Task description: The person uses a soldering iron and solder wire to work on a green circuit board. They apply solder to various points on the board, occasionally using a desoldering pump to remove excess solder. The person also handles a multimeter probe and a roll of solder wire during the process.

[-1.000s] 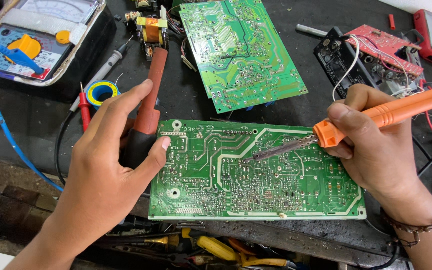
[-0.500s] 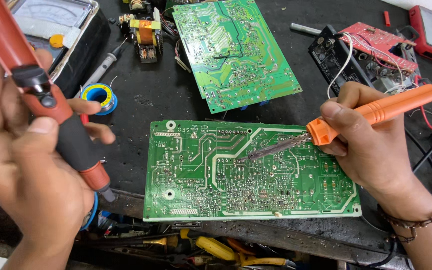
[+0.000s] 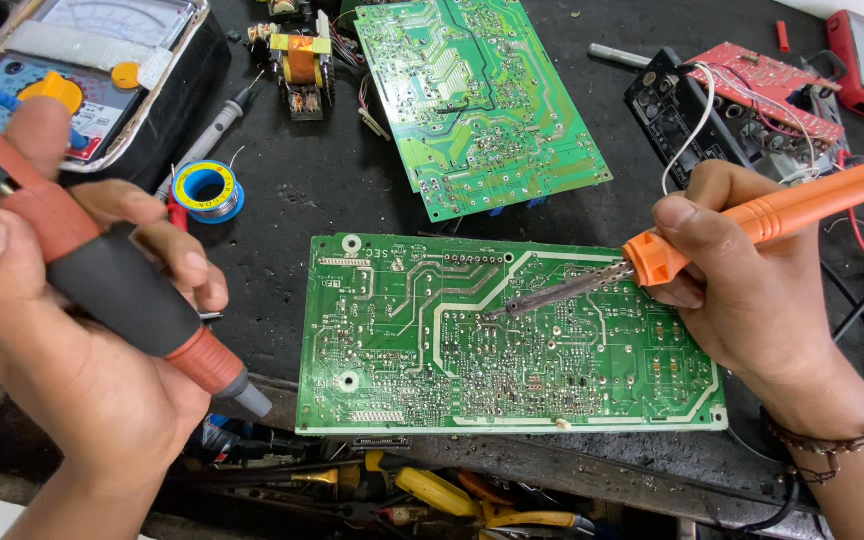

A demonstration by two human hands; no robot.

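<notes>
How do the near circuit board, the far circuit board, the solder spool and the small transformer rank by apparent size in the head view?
1. Near circuit board, under the soldering iron tip: largest.
2. Far circuit board, partly cut off by the frame's top edge and farther from the camera, so its true size is unsure.
3. Small transformer and solder spool: they look alike, so no ranking.

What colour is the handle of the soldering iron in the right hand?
Orange: the soldering iron handle, gripped by the right hand, shows best in the head view.

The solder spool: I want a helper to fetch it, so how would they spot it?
Start at the grey analogue meter in the bench's far-left corner. Just right of it, on the black bench, lies the small blue-and-yellow solder spool. It is the only round ring there.
</notes>
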